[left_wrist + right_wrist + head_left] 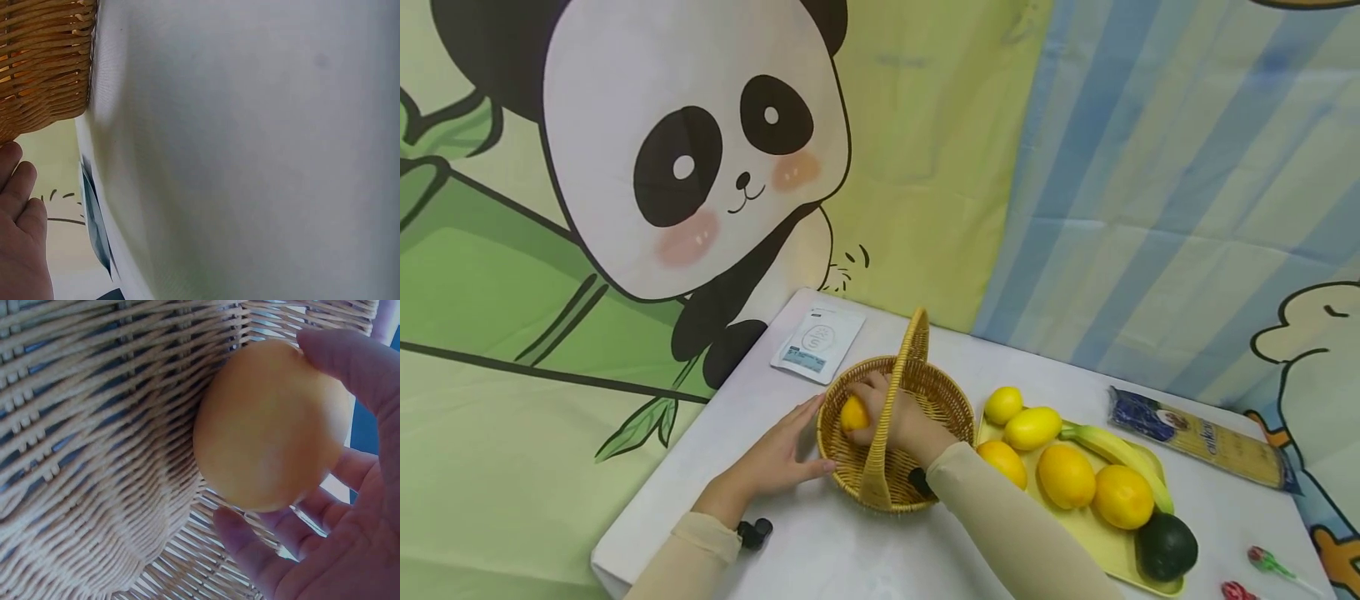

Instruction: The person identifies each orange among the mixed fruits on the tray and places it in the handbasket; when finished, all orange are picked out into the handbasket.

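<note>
Inside a round, golden-brown wicker basket [952, 406], the right hand [912, 423] has its grip curled loosely around an orange fruit [853, 414], so yeah, it's grasping. From the right wrist view the fruit looks smooth and kinda matte, plump and roundish, sitting close up against the woven wall, thumb on top and fingers curled round the underside. The weave is great btw: thin strands running over and under, plus a tall arched handle [919, 329] wrapped in the same stuff.

Left hand [778, 458] is on the outside of the basket, grip released, fingers stretched out along the wall and thumb spread near the rim. Can't tell if the fingertips actually touch it.

Just right of the basket there's a flat pale-yellow tray [1078, 529] with two bright lemons [1033, 428], three more rounded orange fruits [1067, 477], a curved banana [1116, 450] and a dark, almost black-green egg-shaped fruit [1167, 547] at the near end. Behind the basket, a flat whitish pouch [818, 342] lies on the white cloth-covered bench [820, 558]. Off to the far right is a long crinkly plastic packet [1206, 437] of straight yellowish strands.
</note>
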Demonstrator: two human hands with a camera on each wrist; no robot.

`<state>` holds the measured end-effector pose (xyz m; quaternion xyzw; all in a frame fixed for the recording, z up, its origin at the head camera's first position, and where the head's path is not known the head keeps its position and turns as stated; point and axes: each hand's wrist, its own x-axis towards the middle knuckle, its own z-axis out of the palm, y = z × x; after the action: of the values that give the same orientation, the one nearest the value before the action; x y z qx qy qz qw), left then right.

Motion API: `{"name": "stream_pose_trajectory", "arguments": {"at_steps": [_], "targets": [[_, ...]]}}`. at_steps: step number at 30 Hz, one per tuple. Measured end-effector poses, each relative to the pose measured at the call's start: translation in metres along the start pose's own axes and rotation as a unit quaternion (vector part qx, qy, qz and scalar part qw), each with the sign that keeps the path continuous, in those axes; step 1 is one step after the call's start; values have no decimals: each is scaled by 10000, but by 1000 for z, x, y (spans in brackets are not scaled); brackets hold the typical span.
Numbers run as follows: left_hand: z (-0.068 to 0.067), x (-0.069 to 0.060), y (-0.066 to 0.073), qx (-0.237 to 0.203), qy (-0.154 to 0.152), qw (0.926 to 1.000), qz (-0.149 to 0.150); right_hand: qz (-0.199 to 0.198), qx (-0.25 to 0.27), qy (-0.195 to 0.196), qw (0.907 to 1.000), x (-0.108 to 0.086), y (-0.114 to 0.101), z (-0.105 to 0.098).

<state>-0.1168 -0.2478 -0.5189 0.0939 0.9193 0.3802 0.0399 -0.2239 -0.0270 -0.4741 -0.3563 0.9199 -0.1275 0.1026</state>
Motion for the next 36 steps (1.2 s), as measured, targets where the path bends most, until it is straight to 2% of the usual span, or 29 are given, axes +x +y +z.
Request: {"name": "stream_pose_trajectory", "arguments": {"at_steps": [7, 12, 17, 20, 26, 32, 36], "targets": [[1, -1, 0, 26, -41, 10000, -47, 176, 107, -144, 9997, -9, 2, -7], [2, 0, 0, 86, -63, 9999, -55, 182, 264, -28, 9995, -19, 7, -14], [1, 1, 0, 78, -69, 9999, -50, 262, 429, 63, 9987, -28, 10, -30], [1, 2, 0, 76, -42, 10000, -26, 301, 427, 184, 9985, -30, 10, -40], [1, 2, -4, 97, 23, 9999, 34, 97, 282, 592, 9978, -35, 8, -58], [2, 1, -7, 114, 72, 9999, 92, 366, 438, 792, 9952, -44, 7, -72], [1, 1, -6, 134, 100, 9998, 91, 313, 574, 1040, 9924, -51, 9, -81]]}}
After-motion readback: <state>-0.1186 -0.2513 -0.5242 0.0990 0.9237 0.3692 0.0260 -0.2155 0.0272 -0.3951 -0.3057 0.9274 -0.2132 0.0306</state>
